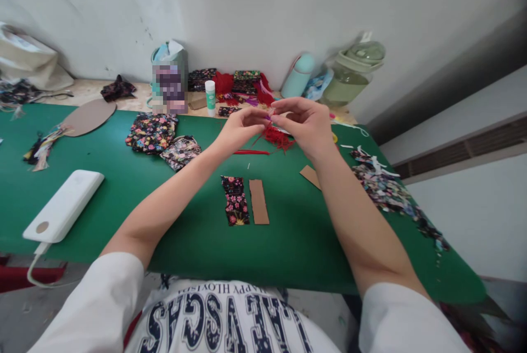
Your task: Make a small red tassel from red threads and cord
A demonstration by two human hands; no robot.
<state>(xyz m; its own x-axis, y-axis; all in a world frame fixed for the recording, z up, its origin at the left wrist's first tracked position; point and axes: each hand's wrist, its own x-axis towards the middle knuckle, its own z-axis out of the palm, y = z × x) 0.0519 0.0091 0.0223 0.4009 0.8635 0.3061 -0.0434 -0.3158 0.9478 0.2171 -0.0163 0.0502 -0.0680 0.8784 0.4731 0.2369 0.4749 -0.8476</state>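
Above the far side of the green table, my left hand [249, 122] and my right hand [304, 125] meet with fingertips pinched together. Between them are thin purple and red threads [268, 117], partly hidden by the fingers. A tangle of red thread [279, 138] lies just below my right hand. On the table under my left hand runs a straight bundle of red strands [252, 152]. Nearer to me, a strip of black floral fabric [236, 201] lies beside a brown cardboard strip [259, 202]. Another cardboard strip [310, 175] is partly covered by my right forearm.
Folded floral fabrics [152, 132], an oval board [89, 117] and a white power bank [63, 206] lie left. Along the wall stand a glue stick [210, 98], a turquoise bottle [298, 76] and a green jug [349, 73]. Fabric scraps [382, 185] cover the right edge.
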